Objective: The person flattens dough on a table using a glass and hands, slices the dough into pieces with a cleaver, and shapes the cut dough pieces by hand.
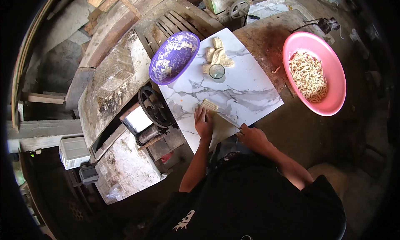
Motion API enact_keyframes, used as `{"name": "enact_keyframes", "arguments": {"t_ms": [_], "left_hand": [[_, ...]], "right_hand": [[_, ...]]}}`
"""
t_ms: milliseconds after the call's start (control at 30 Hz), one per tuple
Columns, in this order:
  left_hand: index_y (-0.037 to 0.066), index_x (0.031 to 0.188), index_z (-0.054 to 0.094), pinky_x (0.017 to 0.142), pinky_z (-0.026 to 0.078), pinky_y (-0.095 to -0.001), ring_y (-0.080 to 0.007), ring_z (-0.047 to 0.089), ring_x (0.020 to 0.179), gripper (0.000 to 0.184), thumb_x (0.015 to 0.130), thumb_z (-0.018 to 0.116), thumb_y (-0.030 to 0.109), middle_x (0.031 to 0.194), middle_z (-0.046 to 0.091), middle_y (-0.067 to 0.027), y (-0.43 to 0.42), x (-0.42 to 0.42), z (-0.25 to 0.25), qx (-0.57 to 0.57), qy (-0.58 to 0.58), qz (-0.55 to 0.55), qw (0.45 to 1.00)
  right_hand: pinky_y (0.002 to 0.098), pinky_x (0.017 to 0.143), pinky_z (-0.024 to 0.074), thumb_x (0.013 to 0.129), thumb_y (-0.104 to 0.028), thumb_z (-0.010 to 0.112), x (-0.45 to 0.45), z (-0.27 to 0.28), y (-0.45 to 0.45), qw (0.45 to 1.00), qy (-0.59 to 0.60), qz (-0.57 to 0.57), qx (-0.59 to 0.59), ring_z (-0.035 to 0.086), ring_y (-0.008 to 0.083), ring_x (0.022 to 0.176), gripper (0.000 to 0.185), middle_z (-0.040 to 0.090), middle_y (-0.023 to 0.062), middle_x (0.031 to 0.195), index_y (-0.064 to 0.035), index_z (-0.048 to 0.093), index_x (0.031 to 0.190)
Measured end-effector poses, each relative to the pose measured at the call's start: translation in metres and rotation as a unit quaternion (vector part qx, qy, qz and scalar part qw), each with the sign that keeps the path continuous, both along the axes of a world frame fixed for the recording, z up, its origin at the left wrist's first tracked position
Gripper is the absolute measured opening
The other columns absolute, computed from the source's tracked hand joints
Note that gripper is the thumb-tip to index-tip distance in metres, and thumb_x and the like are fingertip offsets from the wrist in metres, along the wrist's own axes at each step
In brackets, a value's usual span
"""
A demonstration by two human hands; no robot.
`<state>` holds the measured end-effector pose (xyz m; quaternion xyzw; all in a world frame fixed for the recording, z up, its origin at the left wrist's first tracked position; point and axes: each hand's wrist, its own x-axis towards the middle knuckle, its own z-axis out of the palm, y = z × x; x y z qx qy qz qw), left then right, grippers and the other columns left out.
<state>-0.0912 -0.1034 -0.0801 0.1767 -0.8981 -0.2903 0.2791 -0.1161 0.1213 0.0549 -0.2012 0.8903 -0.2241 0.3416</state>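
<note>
My left hand (203, 122) rests on the marble-patterned board, its fingers pressed together against a small flat slab of pale dough (209, 105) marked with parallel lines. My right hand (253, 138) is closed around the handle of a knife (229, 120). The blade points up and left, its tip close to the slab's right end; whether it touches I cannot tell. Farther up the board lie larger folded lumps of dough (218, 56), with a clear drinking glass (217, 72) standing beside them.
A purple basin (175, 60) smeared with dough overlaps the board's upper left edge. To the right, a pink basin (333, 77) holds many short dough strips. A machine with a black wheel (155, 106) stands close to the marble board's (250, 90) left side.
</note>
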Motion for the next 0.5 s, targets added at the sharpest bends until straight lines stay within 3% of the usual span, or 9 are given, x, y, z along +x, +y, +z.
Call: {"name": "enact_keyframes", "arguments": {"t_ms": [167,400,500], "left_hand": [[0.001,0.11,0.068,0.103,0.043,-0.0408,-0.0339,0.057,0.117,0.025,0.089,0.06,0.01,0.119,0.064,-0.0168,-0.002,-0.003,-0.002,-0.023,-0.018,0.009,1.0],[0.001,0.106,0.066,0.101,0.042,-0.0458,-0.0362,0.057,0.113,0.021,0.087,0.062,0.008,0.115,0.064,-0.0164,-0.004,-0.001,-0.004,0.043,-0.021,-0.014,0.999],[0.0,0.104,0.066,0.1,0.043,-0.046,-0.0372,0.057,0.111,0.019,0.086,0.062,0.007,0.113,0.064,-0.0173,-0.002,-0.003,-0.002,0.035,-0.001,-0.013,0.999]], "right_hand": [[0.0571,0.072,0.0493,0.095,-0.037,0.05,-0.007,-0.009,-0.031,0.997,0.037,-0.007,-0.073,0.063,0.0483,0.081,0.037,0.065,0.0286,0.079,-0.0017,0.047,0.107],[0.0551,0.068,0.05,0.093,-0.033,0.055,-0.03,-0.031,-0.091,0.994,0.067,0.018,-0.083,0.064,0.0463,0.076,0.036,0.065,0.0263,0.077,-0.0001,0.049,0.107],[0.0548,0.073,0.0517,0.095,-0.036,0.051,-0.034,-0.034,-0.094,0.996,0.049,0.032,-0.067,0.066,0.045,0.083,0.038,0.067,0.0251,0.085,-0.0003,0.048,0.108]]}}
